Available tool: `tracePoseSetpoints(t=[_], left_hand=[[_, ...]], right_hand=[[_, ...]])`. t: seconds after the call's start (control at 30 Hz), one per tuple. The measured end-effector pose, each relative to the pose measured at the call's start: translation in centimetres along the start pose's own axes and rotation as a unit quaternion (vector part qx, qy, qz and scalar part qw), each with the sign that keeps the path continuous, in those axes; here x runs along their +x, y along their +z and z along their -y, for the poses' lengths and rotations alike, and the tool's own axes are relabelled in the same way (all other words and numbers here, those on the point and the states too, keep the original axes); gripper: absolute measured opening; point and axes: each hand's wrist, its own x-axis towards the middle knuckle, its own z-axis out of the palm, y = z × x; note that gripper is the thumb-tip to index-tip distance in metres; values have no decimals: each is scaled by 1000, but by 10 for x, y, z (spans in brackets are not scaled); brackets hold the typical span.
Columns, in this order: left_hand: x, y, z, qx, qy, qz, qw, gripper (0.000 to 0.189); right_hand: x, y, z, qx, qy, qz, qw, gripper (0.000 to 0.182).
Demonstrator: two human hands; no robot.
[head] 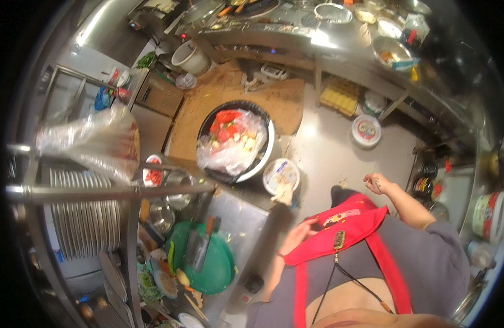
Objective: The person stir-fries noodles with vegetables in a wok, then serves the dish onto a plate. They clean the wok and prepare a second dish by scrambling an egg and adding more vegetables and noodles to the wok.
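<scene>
My left hand hangs beside the red apron, partly behind its edge, its fingers apart and nothing visible in them. On the other side my right hand hangs above the floor with its fingers curled; no object shows in it. In front of me stands a black bin lined with a clear plastic bag that holds red and pale scraps. A round green cutting board lies on the steel counter at my left, with a cleaver on it.
A steel rack with stacked plates rises at the far left. A lidded white tub and yellow egg trays are on the floor side ahead. Another white tub touches the bin area. Flattened cardboard covers some floor below a steel counter.
</scene>
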Motion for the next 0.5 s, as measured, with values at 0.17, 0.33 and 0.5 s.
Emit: tracePoseSetpoints(t=[0.17, 0.33, 0.5], left_hand=[[91, -42, -137, 235, 179, -199, 934, 17], [231, -89, -325, 388, 308, -312, 810, 29], [418, -154, -558, 534, 425, -335, 650, 36]], right_hand=[[67, -124, 10, 46, -28, -91, 994, 25], [163, -203, 66, 119, -56, -146, 980, 28], [283, -318, 151, 157, -77, -117, 978, 30]])
